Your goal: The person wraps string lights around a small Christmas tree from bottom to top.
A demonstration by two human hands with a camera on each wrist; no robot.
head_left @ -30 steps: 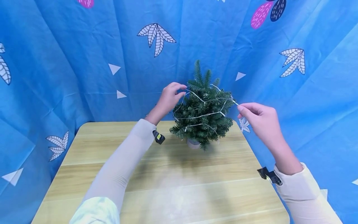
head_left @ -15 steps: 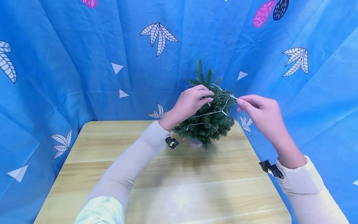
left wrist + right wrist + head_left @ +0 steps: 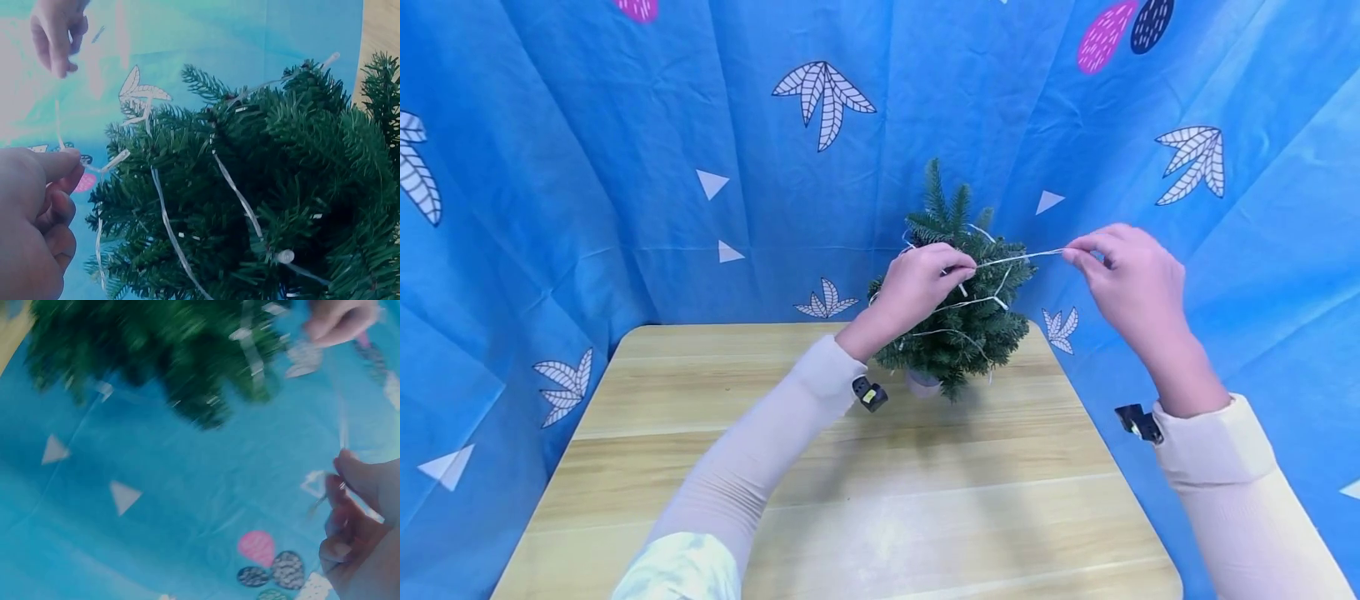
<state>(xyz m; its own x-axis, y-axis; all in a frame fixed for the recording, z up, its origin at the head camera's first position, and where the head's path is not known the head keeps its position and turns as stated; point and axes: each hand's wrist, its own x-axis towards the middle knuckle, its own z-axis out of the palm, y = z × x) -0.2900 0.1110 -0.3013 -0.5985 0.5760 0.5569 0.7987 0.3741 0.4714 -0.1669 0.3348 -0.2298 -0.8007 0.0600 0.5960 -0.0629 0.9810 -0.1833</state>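
Observation:
A small green artificial Christmas tree (image 3: 970, 333) in a pale pot (image 3: 922, 383) stands near the table's back edge, wound with a clear string of fairy lights (image 3: 958, 305). In front of its upper part, my left hand (image 3: 921, 283) pinches the light wire between thumb and fingers. Right of the tree, my right hand (image 3: 1131, 275) pinches the same wire, which runs nearly straight between both hands. In the left wrist view, little bulbs (image 3: 285, 256) show among the branches. The right wrist view is blurred, with the wire passing through the right fingertips (image 3: 345, 459).
The wooden table (image 3: 700, 467) has rounded corners. Directly behind it and along its sides hangs a blue patterned cloth (image 3: 647, 167). A small black camera is strapped at each wrist.
My left hand has moved right from the tree's left side to its front and now grips the wire. My right hand has moved up and right, drawing the wire out straight.

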